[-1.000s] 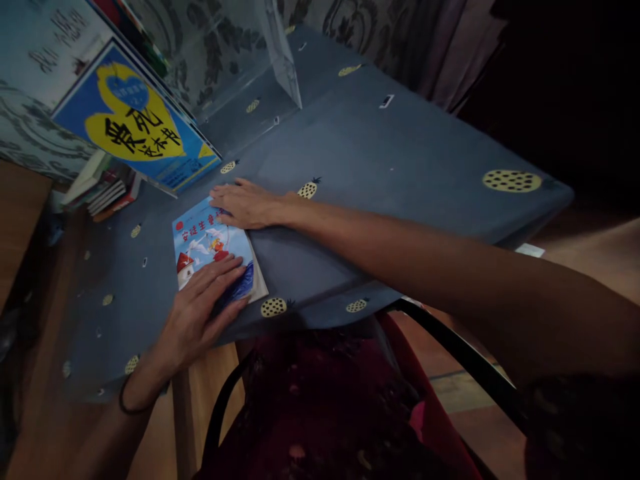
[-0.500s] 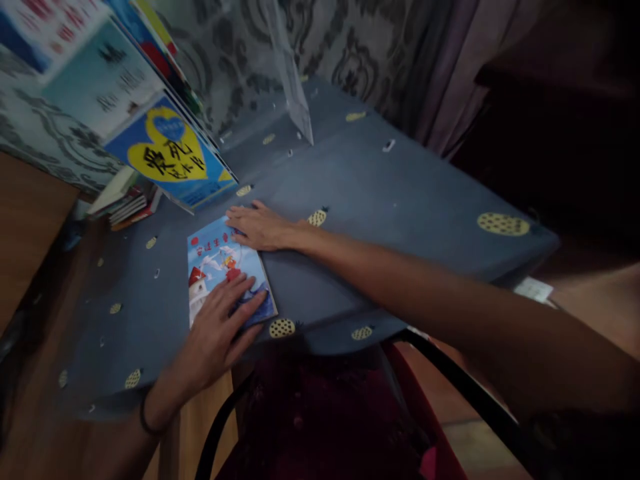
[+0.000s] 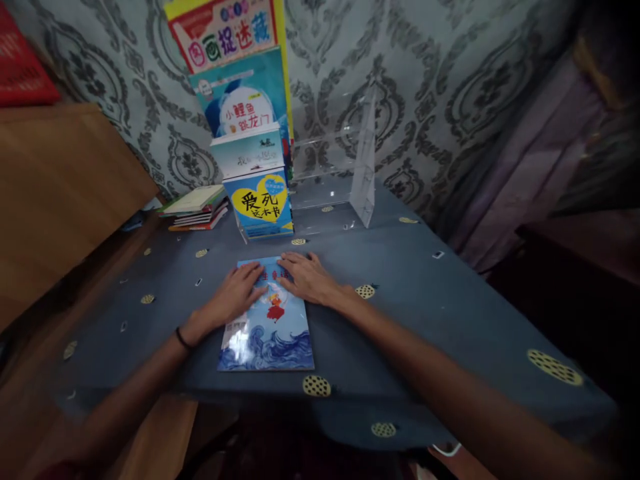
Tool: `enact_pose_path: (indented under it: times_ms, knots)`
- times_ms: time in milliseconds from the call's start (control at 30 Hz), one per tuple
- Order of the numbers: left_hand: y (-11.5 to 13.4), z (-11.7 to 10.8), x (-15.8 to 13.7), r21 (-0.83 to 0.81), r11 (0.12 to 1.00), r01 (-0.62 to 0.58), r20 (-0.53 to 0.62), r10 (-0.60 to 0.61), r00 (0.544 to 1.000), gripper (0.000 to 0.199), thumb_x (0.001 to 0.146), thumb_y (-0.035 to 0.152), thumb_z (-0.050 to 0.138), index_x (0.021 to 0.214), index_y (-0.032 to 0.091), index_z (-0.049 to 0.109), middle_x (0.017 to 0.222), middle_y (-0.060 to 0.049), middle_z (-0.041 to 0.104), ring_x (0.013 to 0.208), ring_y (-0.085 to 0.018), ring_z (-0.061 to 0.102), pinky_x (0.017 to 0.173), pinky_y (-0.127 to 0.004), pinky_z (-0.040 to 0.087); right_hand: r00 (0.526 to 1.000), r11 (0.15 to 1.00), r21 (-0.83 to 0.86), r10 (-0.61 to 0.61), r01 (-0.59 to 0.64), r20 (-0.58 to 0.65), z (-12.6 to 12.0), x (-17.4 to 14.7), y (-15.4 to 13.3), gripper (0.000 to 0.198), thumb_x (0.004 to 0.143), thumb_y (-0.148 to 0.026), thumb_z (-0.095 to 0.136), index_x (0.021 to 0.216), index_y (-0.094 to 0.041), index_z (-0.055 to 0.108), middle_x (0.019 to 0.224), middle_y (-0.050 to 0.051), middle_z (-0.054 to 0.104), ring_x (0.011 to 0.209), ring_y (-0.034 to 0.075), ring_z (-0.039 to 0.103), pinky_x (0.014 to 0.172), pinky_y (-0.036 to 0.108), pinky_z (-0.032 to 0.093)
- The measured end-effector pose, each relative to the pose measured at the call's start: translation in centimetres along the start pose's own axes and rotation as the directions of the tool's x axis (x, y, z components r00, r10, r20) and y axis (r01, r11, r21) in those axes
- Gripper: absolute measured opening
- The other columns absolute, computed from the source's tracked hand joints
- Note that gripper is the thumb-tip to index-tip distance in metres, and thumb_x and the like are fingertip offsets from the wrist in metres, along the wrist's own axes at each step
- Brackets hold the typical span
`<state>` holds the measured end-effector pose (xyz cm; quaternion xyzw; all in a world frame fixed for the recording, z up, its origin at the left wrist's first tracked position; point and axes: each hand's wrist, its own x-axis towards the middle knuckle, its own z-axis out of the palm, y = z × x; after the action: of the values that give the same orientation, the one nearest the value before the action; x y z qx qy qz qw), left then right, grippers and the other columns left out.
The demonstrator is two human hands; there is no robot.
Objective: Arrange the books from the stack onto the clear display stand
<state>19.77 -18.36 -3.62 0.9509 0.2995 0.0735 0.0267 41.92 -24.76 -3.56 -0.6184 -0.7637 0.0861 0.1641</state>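
Note:
A blue picture book (image 3: 273, 333) lies flat and closed on the table, its cover showing a figure in red above dark blue waves. My left hand (image 3: 235, 291) rests on the upper left of the cover, fingers stretched out. On the upper right corner lies my right hand (image 3: 307, 277), its fingers spread over the cover and part of the red title. Neither hand grips the book; both only touch its top.
Behind the book, a clear acrylic rack (image 3: 367, 160) holds several books in tiers, with a yellow-heart book (image 3: 265, 203) lowest. A stack of books (image 3: 197, 207) lies left of it. The table (image 3: 425, 313) wears a grey-blue pineapple-print cloth. A wooden panel (image 3: 60, 193) stands at left.
The view has swung left and up, bringing more of the rack and wall in. My left hand has moved from the book's lower part to its upper left. My right hand stays near the top right.

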Motion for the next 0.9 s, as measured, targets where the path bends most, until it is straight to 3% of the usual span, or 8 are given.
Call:
enact_pose_path:
  times_ms: [133,300,433,533,767,900]
  knots:
    - [-3.5,1.5,1.7,-0.088,0.995,0.042,-0.062,-0.048,0.997,0.051,0.106,0.04,0.035,0.145,0.013,0.052,0.152,-0.015,0.054,0.144,-0.026,0.048,0.121,-0.048,0.036,0.997,0.991,-0.113,0.069,-0.071,-0.015,0.6,1.1,-3.2,0.042,0.106,-0.032,0.039,0.127,-0.007,0.065,0.14,0.025,0.062,0.136,0.035,0.052,0.117,0.061,0.027]
    - [-4.4,2.7,1.8,-0.171,0.985,0.015,-0.122,-0.037,0.992,0.051,0.105,0.037,0.033,0.144,0.012,0.055,0.149,-0.014,0.057,0.141,-0.024,0.05,0.122,-0.046,0.036,0.99,0.986,-0.097,0.134,-0.137,-0.042,3.1,2.2,-5.8,0.061,0.107,-0.039,0.037,0.151,0.003,0.041,0.16,0.028,0.038,0.153,0.035,0.03,0.122,0.054,0.024]
    - [-4.6,3.1,1.8,-0.189,0.982,0.031,-0.133,-0.056,0.99,0.049,0.104,0.036,0.036,0.143,0.015,0.056,0.148,-0.012,0.059,0.139,-0.024,0.052,0.12,-0.045,0.038,0.986,0.982,-0.095,0.163,-0.165,-0.023,3.5,1.6,-5.7,0.064,0.107,-0.042,0.036,0.153,0.003,0.039,0.163,0.026,0.034,0.155,0.034,0.026,0.125,0.051,0.02]
    - [-4.8,3.3,1.9,-0.202,0.979,0.041,-0.141,-0.07,0.988,0.047,0.103,0.035,0.039,0.142,0.016,0.058,0.147,-0.011,0.06,0.138,-0.025,0.053,0.12,-0.045,0.038,0.974,0.969,-0.104,0.222,-0.224,-0.036,3.4,-0.5,-6.1,0.065,0.106,-0.043,0.038,0.154,0.002,0.038,0.164,0.025,0.033,0.155,0.035,0.025,0.125,0.052,0.02]
    - [-4.5,3.4,2.0,-0.224,0.973,0.058,-0.159,-0.095,0.983,0.045,0.102,0.031,0.042,0.139,0.016,0.06,0.145,-0.011,0.061,0.136,-0.026,0.054,0.119,-0.043,0.038,0.951,0.948,-0.11,0.284,-0.298,-0.123,4.8,-8.7,-9.6,0.064,0.104,-0.049,0.042,0.155,-0.011,0.042,0.165,0.021,0.033,0.155,0.036,0.026,0.122,0.055,0.028]
    - [-4.1,3.3,1.8,-0.202,0.976,0.082,-0.186,-0.12,0.975,0.042,0.1,0.027,0.042,0.136,0.017,0.062,0.142,-0.011,0.063,0.134,-0.025,0.056,0.116,-0.041,0.04,0.942,0.932,-0.162,0.305,-0.325,-0.136,4.6,-10.1,-11.1,0.062,0.105,-0.047,0.041,0.156,-0.01,0.04,0.164,0.023,0.034,0.153,0.038,0.03,0.121,0.055,0.029]
